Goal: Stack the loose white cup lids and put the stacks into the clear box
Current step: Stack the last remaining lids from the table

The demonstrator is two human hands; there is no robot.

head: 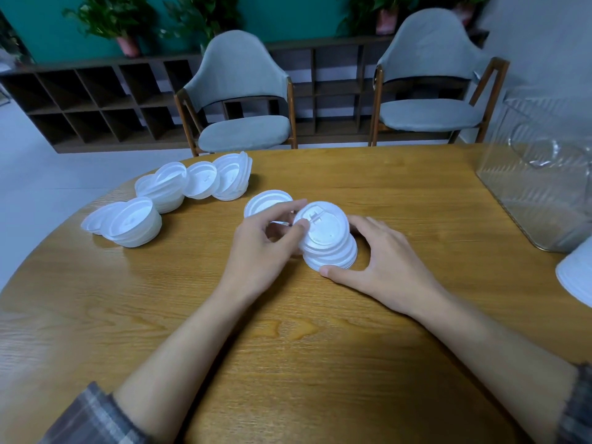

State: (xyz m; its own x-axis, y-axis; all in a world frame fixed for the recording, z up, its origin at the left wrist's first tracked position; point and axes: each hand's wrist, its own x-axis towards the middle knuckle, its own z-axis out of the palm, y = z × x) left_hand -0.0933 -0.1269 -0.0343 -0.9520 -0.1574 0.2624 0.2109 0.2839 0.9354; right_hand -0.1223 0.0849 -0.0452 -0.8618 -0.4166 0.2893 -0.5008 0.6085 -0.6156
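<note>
A short stack of white cup lids stands on the wooden table near its middle. My right hand cups the stack from the right, thumb at its front base. My left hand pinches the stack's top lid at its left rim with thumb and fingertips. A single lid lies just behind my left hand. Several loose and part-stacked lids lie in a curved row at the far left. The clear box stands at the right edge, with nothing visible inside.
Another white lid stack pokes in at the right edge, below the box. Two grey chairs stand behind the table, with a dark low shelf and potted plants beyond. The table's rounded edge curves along the left.
</note>
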